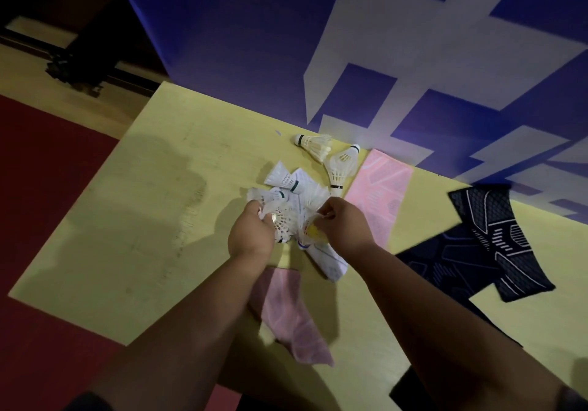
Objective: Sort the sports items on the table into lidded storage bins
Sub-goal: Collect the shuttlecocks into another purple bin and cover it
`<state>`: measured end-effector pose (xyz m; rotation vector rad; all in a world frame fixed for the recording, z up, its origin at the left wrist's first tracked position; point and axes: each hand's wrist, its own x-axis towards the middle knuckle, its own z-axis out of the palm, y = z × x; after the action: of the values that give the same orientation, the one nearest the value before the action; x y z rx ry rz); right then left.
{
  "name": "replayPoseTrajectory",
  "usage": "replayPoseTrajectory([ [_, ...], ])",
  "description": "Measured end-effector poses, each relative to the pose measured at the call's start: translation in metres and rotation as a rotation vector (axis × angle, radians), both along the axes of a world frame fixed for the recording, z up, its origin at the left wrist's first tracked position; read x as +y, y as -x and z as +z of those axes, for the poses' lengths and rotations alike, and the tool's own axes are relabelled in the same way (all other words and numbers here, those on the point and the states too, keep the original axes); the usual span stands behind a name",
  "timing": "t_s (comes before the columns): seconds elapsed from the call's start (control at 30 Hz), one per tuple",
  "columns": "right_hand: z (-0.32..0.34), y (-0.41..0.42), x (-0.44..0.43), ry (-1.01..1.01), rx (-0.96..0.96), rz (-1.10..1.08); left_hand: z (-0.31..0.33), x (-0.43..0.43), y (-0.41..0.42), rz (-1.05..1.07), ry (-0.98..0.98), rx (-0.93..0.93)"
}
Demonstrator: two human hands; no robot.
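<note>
both hands are down at the middle of the frame, working the heap. the left hand is curled closed around a bunch of white shuttlecocks, feathers poking out past the knuckles. the right hand is pinching the skirt of another shuttlecock with a yellow inside, fingertips pressed together on it. under and just above the hands lies the loose pile of shuttlecocks on a white patterned cloth. further up, near the wall, two more shuttlecocks lie on their sides, and one touches a pink towel. a second pink cloth sits lower centre, partly under the left forearm. dark patterned fabric spreads at the right. everything rests on the yellow table; a blue and white wall fills the upper right.
</note>
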<state>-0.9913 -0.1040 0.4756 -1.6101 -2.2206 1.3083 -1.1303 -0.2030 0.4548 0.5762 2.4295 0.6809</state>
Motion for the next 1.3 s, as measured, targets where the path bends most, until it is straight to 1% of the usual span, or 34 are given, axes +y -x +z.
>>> replayPoseTrajectory([
  [0.17, 0.017, -0.026, -0.023, 0.002, 0.133, -0.146, 0.012, -0.016, -0.010, 0.014, -0.099, 0.025],
  [0.23, 0.029, -0.043, -0.032, -0.036, 0.179, -0.214, 0.020, -0.021, -0.019, -0.002, -0.165, 0.022],
  [0.33, 0.047, -0.075, -0.045, -0.115, 0.198, -0.289, 0.040, -0.021, -0.040, -0.063, -0.230, 0.017],
  [0.4, 0.060, -0.098, -0.053, -0.156, 0.212, -0.333, 0.058, -0.020, -0.057, -0.090, -0.252, -0.036],
  [0.47, 0.079, -0.132, -0.060, -0.184, 0.223, -0.410, 0.080, -0.014, -0.085, -0.168, -0.286, -0.087],
  [0.53, 0.089, -0.152, -0.064, -0.189, 0.202, -0.433, 0.094, -0.008, -0.101, -0.216, -0.302, -0.104],
  [0.67, 0.115, -0.222, -0.074, -0.252, 0.199, -0.592, 0.128, 0.011, -0.161, -0.360, -0.361, -0.182],
  [0.77, 0.130, -0.275, -0.075, -0.276, 0.210, -0.698, 0.151, 0.027, -0.215, -0.477, -0.419, -0.186],
  [0.83, 0.140, -0.318, -0.079, -0.295, 0.251, -0.768, 0.170, 0.032, -0.263, -0.568, -0.454, -0.182],
  [0.97, 0.154, -0.404, -0.089, -0.357, 0.286, -0.845, 0.193, 0.035, -0.358, -0.664, -0.494, -0.215],
  [1.07, 0.160, -0.480, -0.098, -0.382, 0.254, -0.874, 0.195, 0.032, -0.432, -0.698, -0.484, -0.230],
  [1.2, 0.158, -0.588, -0.109, -0.369, 0.205, -0.927, 0.187, 0.026, -0.536, -0.753, -0.457, -0.311],
  [1.3, 0.150, -0.666, -0.117, -0.355, 0.172, -0.992, 0.172, 0.022, -0.604, -0.756, -0.433, -0.362],
])
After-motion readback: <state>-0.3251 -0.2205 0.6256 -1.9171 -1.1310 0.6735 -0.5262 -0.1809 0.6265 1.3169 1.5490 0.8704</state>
